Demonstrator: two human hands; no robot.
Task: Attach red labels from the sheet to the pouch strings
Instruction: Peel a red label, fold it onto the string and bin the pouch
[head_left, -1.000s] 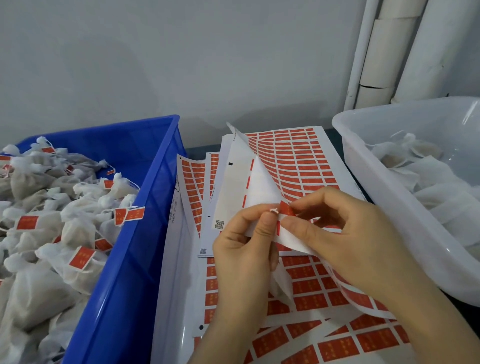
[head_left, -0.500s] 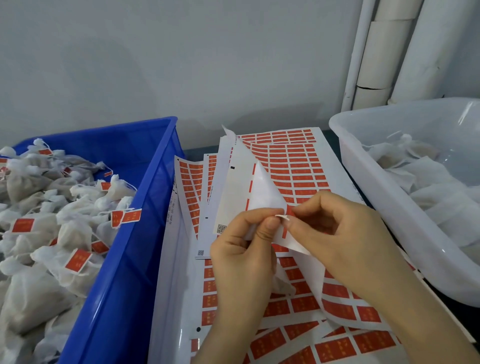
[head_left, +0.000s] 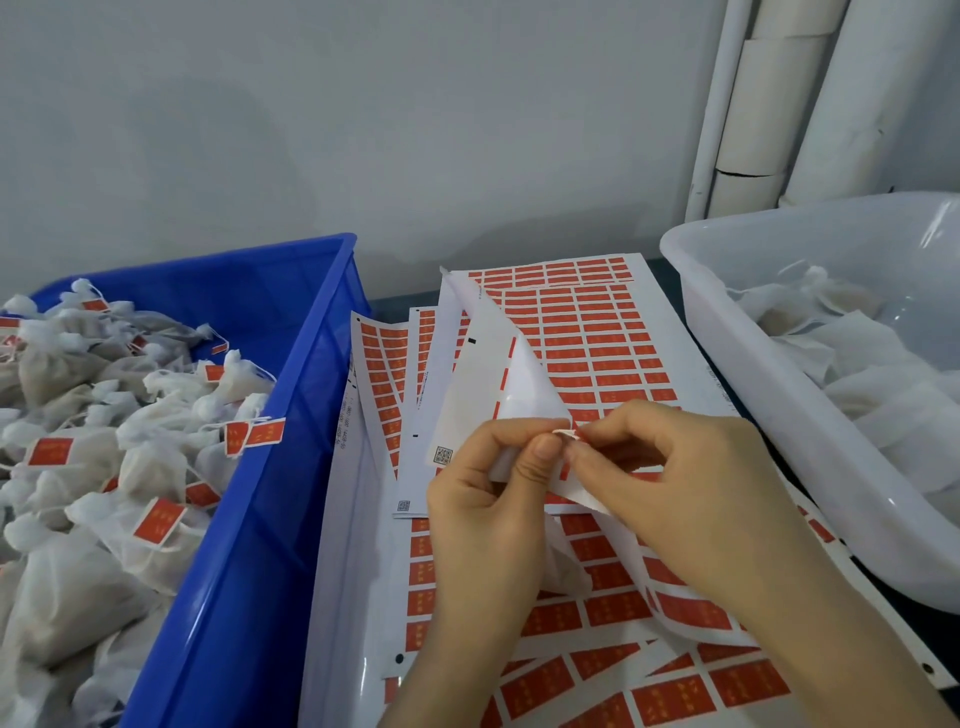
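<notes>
Both hands meet over the label sheets in the middle. My left hand (head_left: 493, 499) pinches the curled-up edge of a white backing sheet (head_left: 509, 384). My right hand (head_left: 670, 483) pinches a small red label (head_left: 569, 434) at that edge, thumb and forefinger tips touching the left thumb. Only a sliver of the label shows between the fingertips. Flat sheets of red labels (head_left: 587, 332) lie beneath and behind the hands. White pouches with red labels on their strings (head_left: 156, 519) fill the blue bin. No pouch is in either hand.
A blue bin (head_left: 270, 467) stands at the left, its wall close to the sheets. A translucent white tub (head_left: 779, 415) with unlabelled white pouches (head_left: 872, 374) stands at the right. White pipes (head_left: 769, 104) run up the wall at the back right.
The label showed more red between the fingers a second ago; now the fingertips close over it. Both hands have stayed at the sheet's curled edge, pinched more tightly together.
</notes>
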